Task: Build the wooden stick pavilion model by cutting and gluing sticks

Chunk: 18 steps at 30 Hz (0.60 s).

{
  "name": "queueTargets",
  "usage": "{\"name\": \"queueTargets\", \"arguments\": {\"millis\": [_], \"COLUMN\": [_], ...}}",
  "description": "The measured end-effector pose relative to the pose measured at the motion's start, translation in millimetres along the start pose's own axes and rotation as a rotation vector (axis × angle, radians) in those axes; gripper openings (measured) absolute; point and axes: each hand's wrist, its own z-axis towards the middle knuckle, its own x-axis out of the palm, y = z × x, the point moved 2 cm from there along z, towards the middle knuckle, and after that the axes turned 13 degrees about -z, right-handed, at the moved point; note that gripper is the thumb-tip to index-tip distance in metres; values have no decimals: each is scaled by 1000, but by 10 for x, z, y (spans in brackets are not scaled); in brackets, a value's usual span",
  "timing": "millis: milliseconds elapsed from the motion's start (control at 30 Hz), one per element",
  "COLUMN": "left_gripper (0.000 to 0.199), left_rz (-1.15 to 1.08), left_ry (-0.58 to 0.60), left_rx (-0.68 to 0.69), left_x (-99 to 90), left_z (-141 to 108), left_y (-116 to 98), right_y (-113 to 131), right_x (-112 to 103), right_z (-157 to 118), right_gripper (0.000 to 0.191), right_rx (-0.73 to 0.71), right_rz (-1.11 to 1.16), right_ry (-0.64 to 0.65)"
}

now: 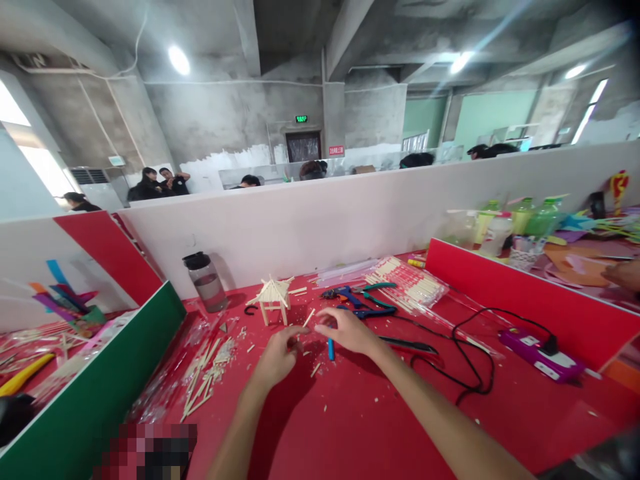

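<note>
A small pavilion-like model of pale wooden sticks, with a pointed roof and legs, stands on the red table. Just in front of it is my left hand, its fingers curled; what they may hold is hidden. My right hand is close by on the right, palm down, with thumb and forefinger bent and apart. Between the fingertips of both hands shows a short wooden stick; I cannot tell whether either hand grips it. A blue rod-like thing lies below my right fingers.
Blue-handled pliers, green-handled pliers and a black cable lie to the right, near a purple power strip. Bundled sticks lie behind. Loose sticks and a water bottle are left. Low partitions flank the table.
</note>
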Motion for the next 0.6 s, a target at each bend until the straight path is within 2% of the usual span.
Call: {"name": "queueTargets", "arguments": {"millis": [67, 167, 333, 467, 600], "left_gripper": [55, 47, 35, 25, 13], "left_rz": [-41, -80, -43, 163, 351], "left_ry": [17, 30, 25, 20, 48], "left_rx": [5, 16, 31, 7, -65], "left_x": [19, 21, -20, -18, 28], "left_z": [0, -3, -14, -26, -35], "left_y": [-17, -10, 52, 40, 39], "right_y": [141, 223, 32, -103, -36], "right_x": [113, 246, 367, 347, 259], "right_z": [72, 168, 176, 89, 43], "right_gripper": [24, 24, 31, 27, 21], "right_rx": [-56, -27, 118, 96, 30], "right_rz": [233, 367, 534, 352, 140], "right_ry": [8, -113, -239, -266, -261]}}
